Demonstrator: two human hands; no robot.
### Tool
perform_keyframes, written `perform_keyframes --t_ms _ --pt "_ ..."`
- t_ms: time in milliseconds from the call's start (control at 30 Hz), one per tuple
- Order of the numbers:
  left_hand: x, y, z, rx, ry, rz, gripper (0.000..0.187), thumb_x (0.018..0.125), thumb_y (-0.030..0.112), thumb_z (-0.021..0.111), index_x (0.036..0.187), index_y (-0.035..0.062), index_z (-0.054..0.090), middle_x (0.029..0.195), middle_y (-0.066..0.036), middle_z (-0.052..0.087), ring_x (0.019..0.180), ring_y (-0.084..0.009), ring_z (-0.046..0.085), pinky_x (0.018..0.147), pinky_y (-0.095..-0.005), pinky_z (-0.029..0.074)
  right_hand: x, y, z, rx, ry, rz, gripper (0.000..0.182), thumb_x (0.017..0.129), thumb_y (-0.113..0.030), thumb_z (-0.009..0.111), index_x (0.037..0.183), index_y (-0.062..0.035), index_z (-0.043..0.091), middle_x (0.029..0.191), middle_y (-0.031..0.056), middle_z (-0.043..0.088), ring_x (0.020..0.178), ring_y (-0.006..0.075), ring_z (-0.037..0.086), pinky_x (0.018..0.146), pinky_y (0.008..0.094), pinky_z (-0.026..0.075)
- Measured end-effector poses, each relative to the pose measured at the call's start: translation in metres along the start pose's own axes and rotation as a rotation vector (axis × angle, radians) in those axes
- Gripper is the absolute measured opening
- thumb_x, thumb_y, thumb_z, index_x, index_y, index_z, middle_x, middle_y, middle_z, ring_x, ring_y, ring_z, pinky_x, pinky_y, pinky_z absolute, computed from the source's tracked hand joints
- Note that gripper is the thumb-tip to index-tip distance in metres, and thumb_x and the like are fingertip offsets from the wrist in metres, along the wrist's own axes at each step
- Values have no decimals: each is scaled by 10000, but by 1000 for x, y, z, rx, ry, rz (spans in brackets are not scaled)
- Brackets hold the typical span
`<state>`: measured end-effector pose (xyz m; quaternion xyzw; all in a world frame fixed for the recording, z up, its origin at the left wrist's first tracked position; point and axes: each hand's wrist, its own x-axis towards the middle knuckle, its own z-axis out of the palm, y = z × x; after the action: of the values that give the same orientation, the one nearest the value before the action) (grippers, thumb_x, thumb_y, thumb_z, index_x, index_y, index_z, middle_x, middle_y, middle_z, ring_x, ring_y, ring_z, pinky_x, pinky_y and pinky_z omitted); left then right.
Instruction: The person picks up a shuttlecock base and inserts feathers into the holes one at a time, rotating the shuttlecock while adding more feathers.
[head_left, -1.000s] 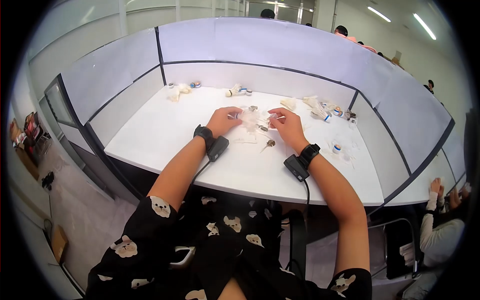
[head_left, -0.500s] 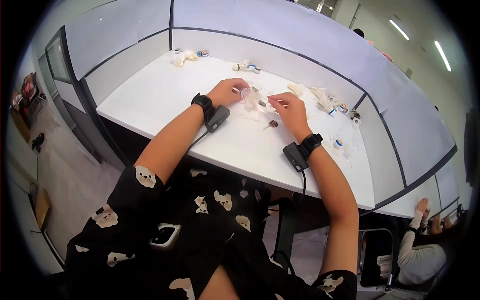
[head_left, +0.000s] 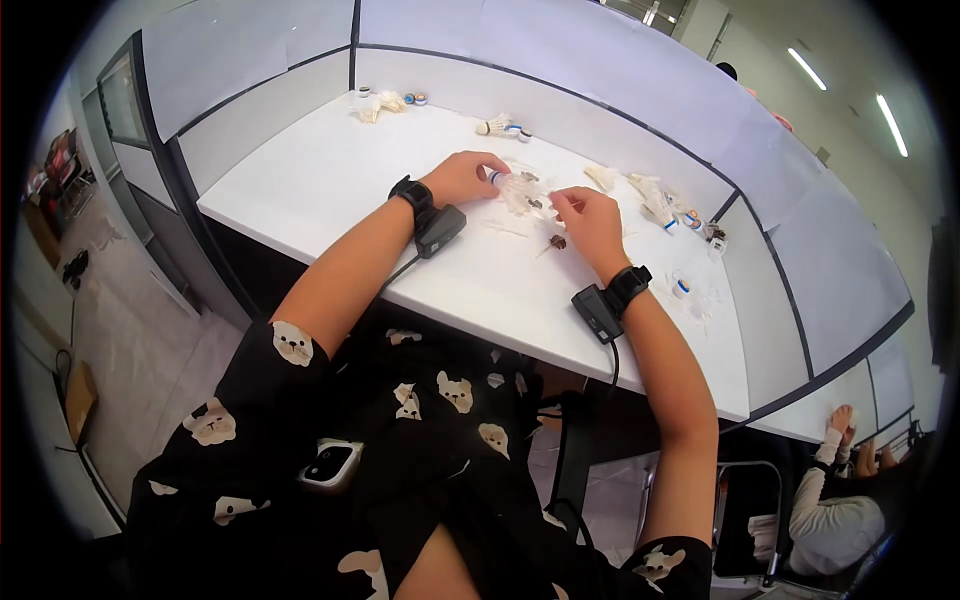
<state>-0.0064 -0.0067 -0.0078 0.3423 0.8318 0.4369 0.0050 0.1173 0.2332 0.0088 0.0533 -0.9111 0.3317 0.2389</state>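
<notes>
In left fingers, shuttlecock, cork partly hidden

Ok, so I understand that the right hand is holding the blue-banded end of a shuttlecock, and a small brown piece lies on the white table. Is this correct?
Not quite: the head view shows the left hand, not the right hand, holding the blue-banded end of the shuttlecock. The small brown piece does lie on the white table.
</notes>
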Motion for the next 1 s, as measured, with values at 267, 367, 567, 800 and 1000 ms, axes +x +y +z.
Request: perform_keyframes --t_ms 267,367,567,800,1000 --pt "0 -5 -2 -198 46 15 318 953 310 700 1186 97 732 1039 -76 721 937 -160 622 857 -311 503 1 8 5 33 170 -86 200 936 -199 672 1026 -53 775 893 138 759 787 273 736 724 372 557" --pt "-4 5 -6 -157 34 -20 334 951 345 714 1175 98 732 1030 -72 717 959 -164 627 874 -320 505 1 6 2 65 177 -69 235 936 -169 667 1135 -67 741 896 131 758 786 273 735 731 378 555" --pt "-6 8 -9 -114 13 -34 325 921 307 757 1184 119 725 1086 -66 697 956 -167 625 881 -319 510 1 3 0 146 190 -74 312 958 -93 667 1265 -42 688 950 115 769 794 157 746 674 272 589" --pt "1 -7 -6 -4 35 84 411 848 303 805 1228 176 719 1194 -76 617 1008 -198 568 917 -345 490 1 3 10 300 175 -100 217 934 -187 708 1101 -52 744 839 125 768 753 219 748 696 317 562" --pt "-1 -7 -5 20 37 57 413 888 351 768 1259 179 709 1245 -129 643 1138 -254 583 1010 -381 473 -3 -4 10 125 54 -84 236 962 -276 659 912 -50 705 771 109 745 669 247 698 641 369 524"
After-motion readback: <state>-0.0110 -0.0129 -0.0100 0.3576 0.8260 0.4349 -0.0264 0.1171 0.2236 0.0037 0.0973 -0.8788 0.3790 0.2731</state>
